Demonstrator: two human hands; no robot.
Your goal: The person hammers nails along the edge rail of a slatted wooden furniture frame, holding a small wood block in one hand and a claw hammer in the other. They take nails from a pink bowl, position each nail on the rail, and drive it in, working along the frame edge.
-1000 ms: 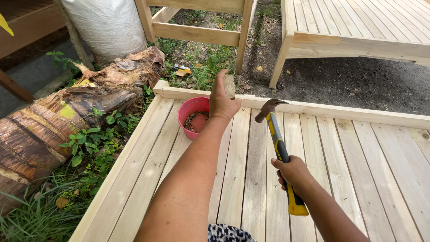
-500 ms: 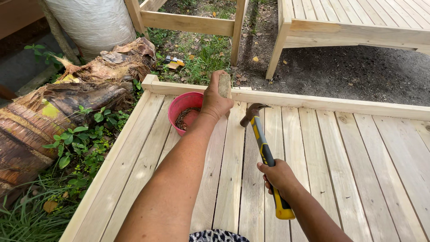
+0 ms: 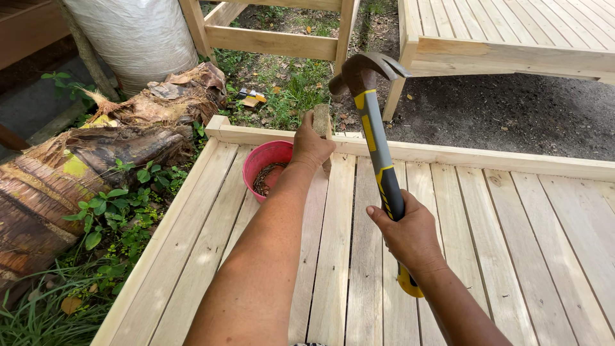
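Raising a yellow-and-grey claw hammer (image 3: 373, 122) clenched in the right hand (image 3: 410, 234), the person is risking striking the left hand (image 3: 312, 146), whose fingers are gripping a small upright wooden block (image 3: 321, 120).

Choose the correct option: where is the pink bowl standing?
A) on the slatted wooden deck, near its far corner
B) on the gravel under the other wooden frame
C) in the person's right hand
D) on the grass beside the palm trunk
A: the pink bowl sits on the wooden deck slats, just left of the left hand.

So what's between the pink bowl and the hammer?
The left hand, gripping a small upright wood block on the slatted deck, seen from the head camera.
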